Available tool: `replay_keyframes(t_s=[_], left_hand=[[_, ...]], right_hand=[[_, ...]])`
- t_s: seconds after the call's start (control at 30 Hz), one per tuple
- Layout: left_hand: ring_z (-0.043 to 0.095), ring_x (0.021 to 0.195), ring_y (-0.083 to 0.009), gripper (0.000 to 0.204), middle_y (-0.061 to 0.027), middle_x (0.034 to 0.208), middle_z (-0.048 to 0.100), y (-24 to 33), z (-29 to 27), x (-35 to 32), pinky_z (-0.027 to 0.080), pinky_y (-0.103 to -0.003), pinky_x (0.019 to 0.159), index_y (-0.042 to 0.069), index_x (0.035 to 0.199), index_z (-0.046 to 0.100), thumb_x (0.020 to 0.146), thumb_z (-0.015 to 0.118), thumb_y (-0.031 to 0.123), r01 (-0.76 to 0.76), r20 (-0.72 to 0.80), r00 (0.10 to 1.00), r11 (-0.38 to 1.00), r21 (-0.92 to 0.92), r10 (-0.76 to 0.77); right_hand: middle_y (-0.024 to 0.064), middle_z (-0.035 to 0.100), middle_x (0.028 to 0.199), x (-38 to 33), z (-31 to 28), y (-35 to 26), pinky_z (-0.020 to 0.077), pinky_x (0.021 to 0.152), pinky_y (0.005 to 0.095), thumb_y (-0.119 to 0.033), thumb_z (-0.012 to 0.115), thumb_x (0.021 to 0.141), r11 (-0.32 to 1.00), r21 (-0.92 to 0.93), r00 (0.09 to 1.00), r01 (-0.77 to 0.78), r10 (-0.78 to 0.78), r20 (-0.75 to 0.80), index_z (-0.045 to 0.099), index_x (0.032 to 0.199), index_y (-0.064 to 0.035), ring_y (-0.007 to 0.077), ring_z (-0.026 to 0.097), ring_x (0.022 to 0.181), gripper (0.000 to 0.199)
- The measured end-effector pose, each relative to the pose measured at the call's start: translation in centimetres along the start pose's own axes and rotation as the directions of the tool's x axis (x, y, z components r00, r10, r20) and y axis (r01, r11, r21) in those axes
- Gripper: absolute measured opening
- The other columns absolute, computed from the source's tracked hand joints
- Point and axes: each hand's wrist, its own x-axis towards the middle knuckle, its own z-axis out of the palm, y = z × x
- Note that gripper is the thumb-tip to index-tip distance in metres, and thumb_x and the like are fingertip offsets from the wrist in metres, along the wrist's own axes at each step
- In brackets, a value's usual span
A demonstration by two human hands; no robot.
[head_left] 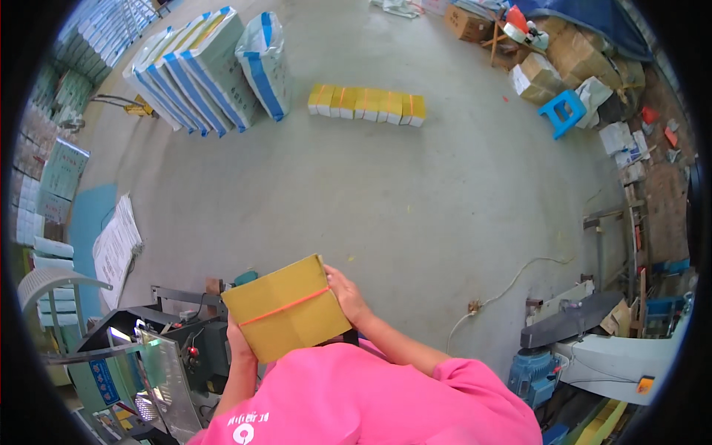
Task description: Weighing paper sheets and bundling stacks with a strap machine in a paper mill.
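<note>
Holding a yellow-brown bundle of flat paper goods (286,310) between both hands, the person has it level in front of the pink-sleeved chest, just above the dark machine (185,348) at the lower left. The left hand (239,343) is closed on the bundle's lower left edge, fingers tucked under and thumb side up; the right hand (347,295) clasps the right edge, fingers curled round the side. An orange rubber band (285,306) crosses the top face slantwise, from the left edge to the right corner.

To carry this well, I judge both grips should stay near the band's ends, so the sheets cannot fan out or slide sideways. Keeping the bundle flat and close to the body looks safest.

Far beyond the bundle, on the grey concrete floor (386,200), a row of yellow banded bundles (367,104) lies beside leaning blue-and-white sacks (215,67).
</note>
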Motion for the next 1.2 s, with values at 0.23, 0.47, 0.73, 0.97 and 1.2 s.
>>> replay_keyframes(t_s=[0.23, 0.47, 0.73, 0.97, 1.2], left_hand=[[0.062, 0.104, -0.0213, 0.049, -0.0081, 0.117, 0.062, -1.1, 13.0, 11.0, 0.052, -0.034, 0.087, 0.004, 0.124, 0.055, 0.103, 0.036, 0.043, 0.135, -0.007, 0.991, 0.987, 0.09, -0.135], [0.059, 0.107, -0.0187, 0.056, -0.0054, 0.119, 0.06, -4.2, 27.6, 25.9, 0.048, -0.033, 0.091, 0.004, 0.127, 0.054, 0.102, 0.033, 0.05, 0.292, 0.19, 0.938, 0.956, 0.028, -0.291], [0.056, 0.113, -0.0201, 0.058, -0.007, 0.124, 0.058, -1.2, 44.8, 40.2, 0.047, -0.034, 0.094, 0.005, 0.13, 0.052, 0.102, 0.031, 0.051, 0.315, 0.052, 0.94, 0.916, 0.248, -0.337], [0.056, 0.114, -0.0212, 0.059, -0.0096, 0.125, 0.058, 0.0, 50.1, 50.1, 0.047, -0.035, 0.097, 0.004, 0.128, 0.052, 0.102, 0.029, 0.053, 0.268, -0.132, 0.953, 0.962, -0.045, -0.272], [0.059, 0.112, -0.024, 0.06, -0.0104, 0.125, 0.058, 2.7, 51.0, 58.5, 0.049, -0.038, 0.095, 0.004, 0.127, 0.053, 0.102, 0.027, 0.053, 0.113, -0.333, 0.919, 0.952, -0.285, -0.209]], right_hand=[[0.0141, 0.055, 0.132, 8.4, -10.6, -6.4, 0.0374, 0.103, 0.0304, -0.026, 0.042, 0.103, 0.99, 0.126, 0.991, 0.064, -0.048, -0.126, 0.05, 0.133, 0.0029, 0.0176, 0.05, 0.121, 0.043], [0.013, 0.057, 0.13, 21.4, -23.6, -14.4, 0.039, 0.103, 0.0317, -0.029, 0.042, 0.103, 0.988, -0.144, 0.965, 0.055, -0.089, -0.245, 0.053, 0.133, -0.0009, 0.0203, 0.052, 0.121, 0.043], [0.0108, 0.058, 0.128, 34.6, -33.1, -23.4, 0.0434, 0.098, 0.031, -0.027, 0.04, 0.103, 0.993, 0.116, 0.963, 0.027, 0.005, -0.27, 0.049, 0.135, 0.0006, 0.0189, 0.054, 0.117, 0.043], [0.0096, 0.057, 0.128, 51.7, -35.8, -31.8, 0.0445, 0.097, 0.0303, -0.024, 0.042, 0.102, 0.975, 0.108, 0.978, -0.192, 0.199, -0.055, 0.049, 0.135, 0.0002, 0.0182, 0.054, 0.116, 0.042], [0.0099, 0.059, 0.126, 68.6, -32.3, -36.8, 0.0437, 0.096, 0.0296, -0.028, 0.045, 0.101, 0.902, -0.255, 0.905, -0.349, 0.395, 0.156, 0.052, 0.133, 0.0008, 0.0181, 0.055, 0.115, 0.043]])
